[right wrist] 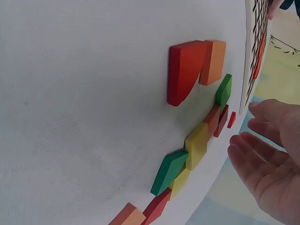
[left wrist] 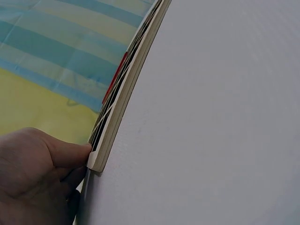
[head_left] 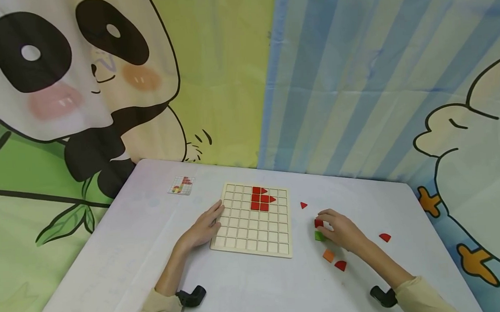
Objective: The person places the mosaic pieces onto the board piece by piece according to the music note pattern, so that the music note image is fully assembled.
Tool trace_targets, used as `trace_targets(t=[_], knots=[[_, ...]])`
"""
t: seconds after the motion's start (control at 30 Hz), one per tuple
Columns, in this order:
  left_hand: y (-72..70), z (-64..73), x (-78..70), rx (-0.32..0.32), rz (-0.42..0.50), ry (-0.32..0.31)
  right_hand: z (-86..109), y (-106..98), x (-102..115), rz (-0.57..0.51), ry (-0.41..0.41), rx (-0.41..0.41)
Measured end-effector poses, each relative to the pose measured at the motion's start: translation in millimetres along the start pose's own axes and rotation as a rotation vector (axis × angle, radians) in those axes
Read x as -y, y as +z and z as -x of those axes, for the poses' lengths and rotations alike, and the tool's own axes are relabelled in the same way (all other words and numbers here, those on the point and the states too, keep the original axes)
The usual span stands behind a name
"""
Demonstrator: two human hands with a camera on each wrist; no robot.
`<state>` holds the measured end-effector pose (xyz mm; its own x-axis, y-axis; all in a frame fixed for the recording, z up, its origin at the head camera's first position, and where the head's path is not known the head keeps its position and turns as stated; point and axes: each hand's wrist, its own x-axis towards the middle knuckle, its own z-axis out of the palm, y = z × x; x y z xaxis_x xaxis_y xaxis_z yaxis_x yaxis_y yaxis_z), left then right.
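1. Resting along the left edge of a pale wooden grid board (head_left: 249,245) is the person's left hand (head_left: 200,228), fingers extended, thumb touching the wood. It is well apart from the right hand.
2. The board lies near the middle of a white tabletop (head_left: 238,285). Toward its far edge sit five red squares (head_left: 255,206) and two red triangles (head_left: 272,199).
3. The right hand (head_left: 339,229) is over loose pieces beyond the board's right edge, thumb and fingertips parted; whether it touches one cannot be told.
4. Among these pieces are a red quarter-round (right wrist: 183,72) touching an orange block (right wrist: 213,63), a green piece (right wrist: 224,90) and a yellow piece (right wrist: 196,146). Another red rounded piece (head_left: 385,237) lies nearer the tabletop's right edge.
5. Near the far left corner, a small card (head_left: 181,185) shows a coloured grid pattern; any writing is too small to read.
6. Behind hangs a backdrop (head_left: 222,74) with a cartoon panda and blue stripes.
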<state>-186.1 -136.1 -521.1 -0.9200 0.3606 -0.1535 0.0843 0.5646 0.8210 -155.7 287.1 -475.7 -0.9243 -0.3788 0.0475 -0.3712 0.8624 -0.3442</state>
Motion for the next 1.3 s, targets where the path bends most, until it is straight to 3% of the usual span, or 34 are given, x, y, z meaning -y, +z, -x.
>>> trace_targets(t=[0.37, 0.57, 1.03, 1.3], knots=[[3.2, -1.9, 3.2, 0.0, -0.008, 0.0, -9.0, 8.3, -15.1, 0.068, -0.009, 0.068], [2.8, -0.6, -1.2, -0.009, -0.042, 0.01, -10.2, 9.4, -15.8, 0.053, -0.014, 0.085], [3.8, 1.1, -1.1, -0.009, -0.072, -0.007, -6.5, 17.0, -19.7, 0.097, -0.095, 0.005], [3.9, 1.2, -1.6, -0.003, -0.044, -0.002, -10.0, 16.4, -18.0, 0.08, -0.072, 0.001]])
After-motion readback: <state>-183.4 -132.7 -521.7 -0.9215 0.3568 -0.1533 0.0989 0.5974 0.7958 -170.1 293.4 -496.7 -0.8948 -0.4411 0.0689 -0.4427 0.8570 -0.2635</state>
